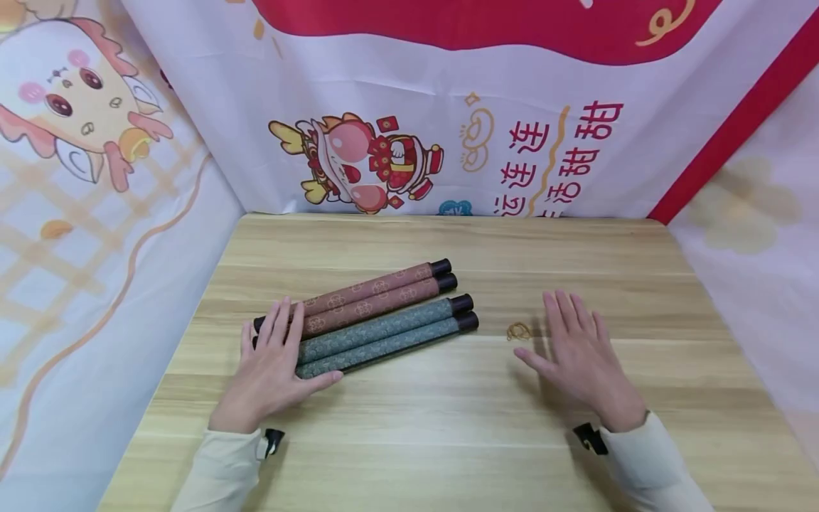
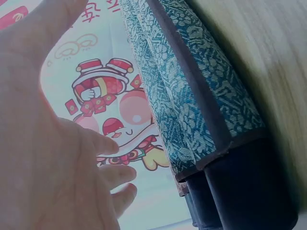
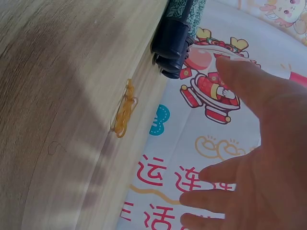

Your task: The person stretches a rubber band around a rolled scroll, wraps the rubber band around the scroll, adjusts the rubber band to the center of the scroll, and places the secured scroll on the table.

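Observation:
Two reddish-brown patterned scrolls (image 1: pixel 365 291) and two teal patterned scrolls (image 1: pixel 390 328) lie side by side on the table, slanting up to the right, with black end knobs (image 2: pixel 249 187). My left hand (image 1: pixel 271 366) is over their left ends, fingers extended and thumb spread out near the lower teal scroll; whether it touches them I cannot tell. A small bunch of yellowish rubber bands (image 1: pixel 518 331) lies right of the scrolls. Just right of the bands is my right hand (image 1: pixel 582 359), fingers spread and holding nothing. In the right wrist view the rubber bands (image 3: pixel 124 110) lie loosely bunched.
The light wooden table (image 1: pixel 448 441) ends at the back against a printed cloth (image 1: pixel 358 71) with cartoon figures and red characters. More printed cloth hangs at the left (image 1: pixel 96 270) and right sides. Both wrists wear black straps (image 1: pixel 591 439).

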The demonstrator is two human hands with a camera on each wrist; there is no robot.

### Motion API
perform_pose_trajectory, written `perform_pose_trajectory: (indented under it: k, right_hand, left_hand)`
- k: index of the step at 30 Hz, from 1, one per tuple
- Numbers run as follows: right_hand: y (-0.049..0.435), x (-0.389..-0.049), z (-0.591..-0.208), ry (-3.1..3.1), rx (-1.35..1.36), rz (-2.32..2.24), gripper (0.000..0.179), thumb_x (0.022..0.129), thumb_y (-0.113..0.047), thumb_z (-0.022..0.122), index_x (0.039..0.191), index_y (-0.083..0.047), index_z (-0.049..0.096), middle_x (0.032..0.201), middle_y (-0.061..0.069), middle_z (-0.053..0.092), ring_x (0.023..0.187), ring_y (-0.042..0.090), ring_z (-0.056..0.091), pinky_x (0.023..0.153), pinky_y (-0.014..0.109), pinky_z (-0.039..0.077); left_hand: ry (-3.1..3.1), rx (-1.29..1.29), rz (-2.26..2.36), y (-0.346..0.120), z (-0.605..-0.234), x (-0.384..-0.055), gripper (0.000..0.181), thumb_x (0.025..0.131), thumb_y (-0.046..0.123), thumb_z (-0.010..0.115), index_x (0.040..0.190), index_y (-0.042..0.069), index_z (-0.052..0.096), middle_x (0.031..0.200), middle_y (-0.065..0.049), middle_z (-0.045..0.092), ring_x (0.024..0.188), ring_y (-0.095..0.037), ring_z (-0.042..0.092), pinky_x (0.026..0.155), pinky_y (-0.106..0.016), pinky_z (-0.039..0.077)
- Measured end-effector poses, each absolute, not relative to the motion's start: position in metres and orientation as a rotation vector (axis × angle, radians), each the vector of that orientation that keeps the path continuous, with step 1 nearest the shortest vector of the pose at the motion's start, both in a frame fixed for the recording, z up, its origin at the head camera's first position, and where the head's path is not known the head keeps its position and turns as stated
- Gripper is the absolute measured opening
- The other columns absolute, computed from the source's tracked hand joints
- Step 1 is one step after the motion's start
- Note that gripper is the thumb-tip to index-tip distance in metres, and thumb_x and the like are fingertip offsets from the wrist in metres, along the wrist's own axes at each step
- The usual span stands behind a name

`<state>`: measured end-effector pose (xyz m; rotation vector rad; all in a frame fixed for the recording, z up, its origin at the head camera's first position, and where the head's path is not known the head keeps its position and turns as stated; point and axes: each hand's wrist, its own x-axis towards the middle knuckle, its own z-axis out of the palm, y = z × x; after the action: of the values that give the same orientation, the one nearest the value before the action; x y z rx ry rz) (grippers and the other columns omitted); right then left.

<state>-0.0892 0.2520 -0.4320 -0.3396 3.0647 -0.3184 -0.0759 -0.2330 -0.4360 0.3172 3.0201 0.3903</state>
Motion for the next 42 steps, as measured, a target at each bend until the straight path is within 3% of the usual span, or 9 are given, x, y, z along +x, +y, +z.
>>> perform_pose_trajectory:
  k: [4,6,10,14,18,26,33,42]
  right_hand:
    - [0.253,-0.095,-0.432,3.150,-0.406,-0.295,0.098,0.097,-0.061,0.065,0.165,-0.003,0.027,0.167,0.028,0.033,0.154,0.051,0.028,0.120,0.075,0.025]
    - [0.254,-0.099,-0.432,3.198,-0.448,-0.287,0.087,0.096,-0.052,0.071,0.159,-0.002,0.038,0.159,0.027,0.045,0.148,0.050,0.038,0.116,0.073,0.033]
    - [0.257,-0.106,-0.433,3.264,-0.539,-0.268,0.060,0.092,-0.035,0.078,0.138,0.000,0.062,0.133,0.025,0.065,0.128,0.047,0.058,0.101,0.068,0.049]
    - [0.260,-0.115,-0.433,3.262,-0.657,-0.234,0.039,0.086,-0.026,0.081,0.114,0.000,0.074,0.106,0.017,0.073,0.101,0.039,0.069,0.085,0.057,0.058]
    - [0.262,-0.124,-0.435,3.228,-0.769,-0.223,0.028,0.081,-0.021,0.086,0.101,-0.003,0.077,0.089,0.008,0.070,0.083,0.030,0.069,0.071,0.048,0.058]
    - [0.259,-0.135,-0.442,3.119,-0.820,-0.294,0.012,0.082,-0.011,0.087,0.089,-0.010,0.077,0.085,0.002,0.071,0.078,0.021,0.069,0.069,0.041,0.059]
    - [0.261,-0.139,-0.455,3.058,-0.877,-0.330,0.012,0.083,-0.001,0.083,0.086,-0.011,0.078,0.080,-0.001,0.070,0.072,0.012,0.066,0.066,0.033,0.059]
    - [0.262,-0.142,-0.461,3.041,-0.831,-0.355,0.011,0.084,0.001,0.082,0.085,-0.008,0.077,0.081,0.000,0.070,0.072,0.011,0.065,0.065,0.031,0.058]
  left_hand:
    - [3.077,0.355,0.455,-0.232,-0.438,-0.079,0.124,0.088,0.078,0.064,0.169,0.002,0.009,0.174,-0.027,0.018,0.161,-0.047,0.017,0.128,-0.071,0.011]
    - [3.135,0.389,0.507,-0.231,-0.438,-0.081,0.117,0.090,0.073,0.067,0.165,-0.004,0.020,0.167,-0.030,0.031,0.154,-0.048,0.028,0.126,-0.068,0.023]
    - [3.235,0.456,0.591,-0.227,-0.438,-0.085,0.103,0.091,0.064,0.073,0.152,-0.011,0.039,0.147,-0.031,0.049,0.137,-0.046,0.045,0.115,-0.063,0.040]
    - [3.253,0.527,0.597,-0.221,-0.436,-0.090,0.092,0.091,0.060,0.075,0.142,-0.012,0.047,0.136,-0.029,0.055,0.128,-0.043,0.050,0.110,-0.060,0.046]
    - [3.212,0.570,0.620,-0.211,-0.434,-0.094,0.079,0.093,0.052,0.076,0.135,-0.010,0.053,0.127,-0.026,0.060,0.121,-0.042,0.054,0.106,-0.058,0.048]
    - [3.058,0.764,0.734,-0.189,-0.429,-0.102,0.041,0.099,0.031,0.073,0.126,0.001,0.064,0.120,-0.012,0.068,0.116,-0.030,0.062,0.102,-0.050,0.055]
    - [2.958,1.026,0.751,-0.164,-0.429,-0.111,0.032,0.098,0.022,0.075,0.123,0.004,0.070,0.119,-0.007,0.072,0.116,-0.025,0.068,0.101,-0.047,0.058]
    - [2.835,1.027,0.808,-0.135,-0.429,-0.119,0.032,0.101,0.025,0.071,0.129,0.009,0.069,0.120,-0.003,0.072,0.115,-0.020,0.067,0.101,-0.043,0.057]
